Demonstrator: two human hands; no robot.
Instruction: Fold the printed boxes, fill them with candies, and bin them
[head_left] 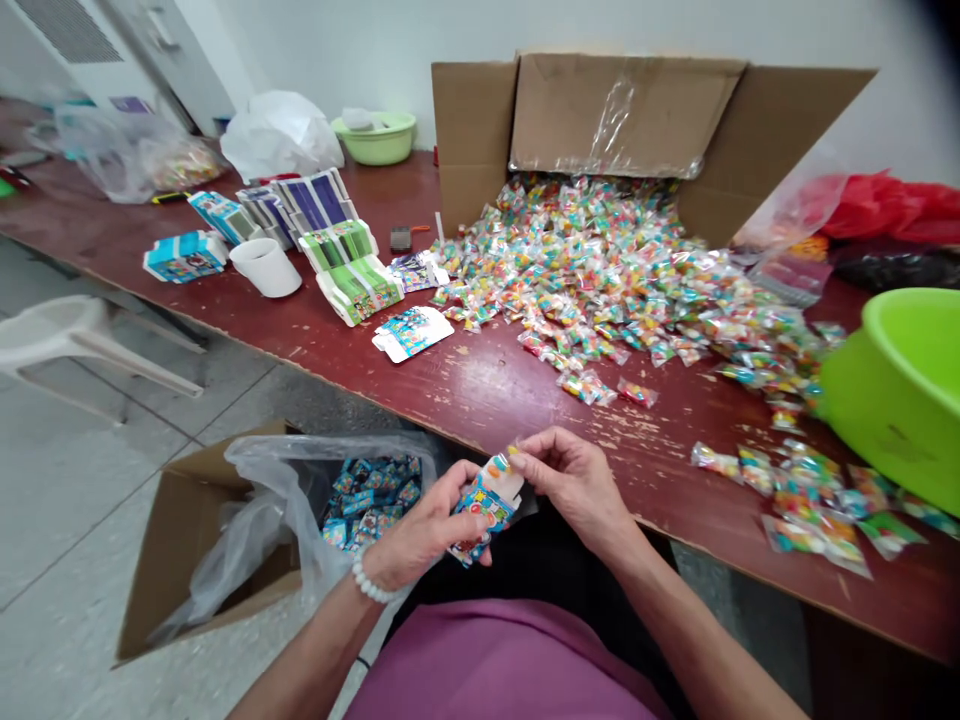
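My left hand (435,520) is wrapped round a small blue printed candy box (486,508), held over my lap with its upper end open. At that open end, my right hand (574,480) pinches a small candy packet (513,452) with bits of yellow and orange showing; part of it is hidden by the fingers and the box. Beyond the hands, a big heap of clear-wrapped colourful candy packets (600,270) spills across the dark red table (480,390). One flat, unfolded blue-and-white box (414,333) lies on the table in front of the heap.
A large cardboard box (622,110) stands open behind the heap. At the right edge is a green basin (892,400). Stacks of flat boxes (349,265) and a white cup (265,267) stand left. Below, a lined carton (202,540) holds filled blue boxes (371,500), near a white stool (67,335).
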